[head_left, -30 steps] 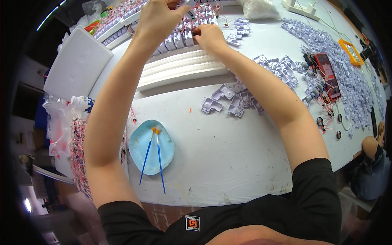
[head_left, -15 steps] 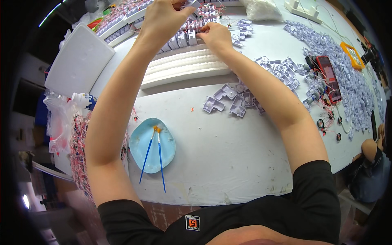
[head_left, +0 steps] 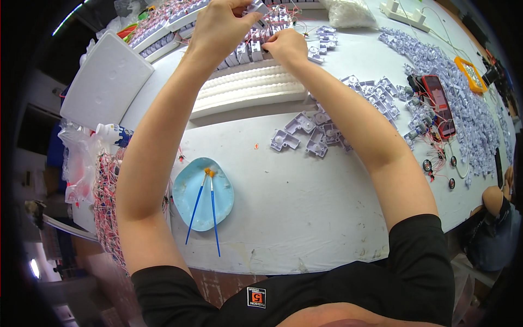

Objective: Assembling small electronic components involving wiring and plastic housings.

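At the far side of the table, my left hand (head_left: 223, 23) grips a small lavender-grey plastic housing (head_left: 257, 7) between thumb and fingers. Beside it, my right hand (head_left: 287, 44) is closed in a pinch at a row of similar plastic housings (head_left: 244, 53) with red and white wires. Something small and dark shows at its fingertips, too small to name. The row stands in a white foam tray (head_left: 248, 97) with ridged white strips along its near side. Both forearms reach across the table from the lower edge.
A light-blue dish (head_left: 202, 218) holds two blue-handled brushes (head_left: 213, 210). Loose plastic housings (head_left: 317, 143) lie right of centre, with a big heap (head_left: 463, 109) farther right. A red-cased phone (head_left: 439, 106) rests among wires. A white foam lid (head_left: 106, 79) and bundled wires (head_left: 107, 207) are left.
My left hand has shifted slightly right with the housing, which tilts a little differently. My right hand has barely moved and stays at the row.
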The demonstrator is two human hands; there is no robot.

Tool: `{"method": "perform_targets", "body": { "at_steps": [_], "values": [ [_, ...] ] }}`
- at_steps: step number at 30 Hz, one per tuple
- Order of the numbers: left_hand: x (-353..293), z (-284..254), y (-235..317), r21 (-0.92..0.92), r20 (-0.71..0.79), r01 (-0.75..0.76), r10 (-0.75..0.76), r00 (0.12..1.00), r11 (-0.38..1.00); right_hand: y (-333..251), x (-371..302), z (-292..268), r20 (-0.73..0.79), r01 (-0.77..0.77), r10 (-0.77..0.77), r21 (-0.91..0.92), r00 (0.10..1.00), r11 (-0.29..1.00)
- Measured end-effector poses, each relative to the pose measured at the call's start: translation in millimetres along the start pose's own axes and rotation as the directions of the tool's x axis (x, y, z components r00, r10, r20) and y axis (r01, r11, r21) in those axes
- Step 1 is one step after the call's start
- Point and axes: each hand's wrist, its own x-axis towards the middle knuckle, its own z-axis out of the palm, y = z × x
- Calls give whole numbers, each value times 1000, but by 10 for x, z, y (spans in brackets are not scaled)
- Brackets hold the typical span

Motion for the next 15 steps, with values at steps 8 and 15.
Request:
{"method": "perform_targets", "body": {
  "at_steps": [8, 15],
  "values": [
    [-40, 25, 23, -21, -16, -9, 8, 1000, 1000, 127, -36, 86, -201, 51, -30, 100, 979, 994],
    [-50, -5, -20, -83, 6, 30, -30, 1000, 996, -89, -90, 53, -73, -74, 74, 1, 995, 997]
  ]
}}
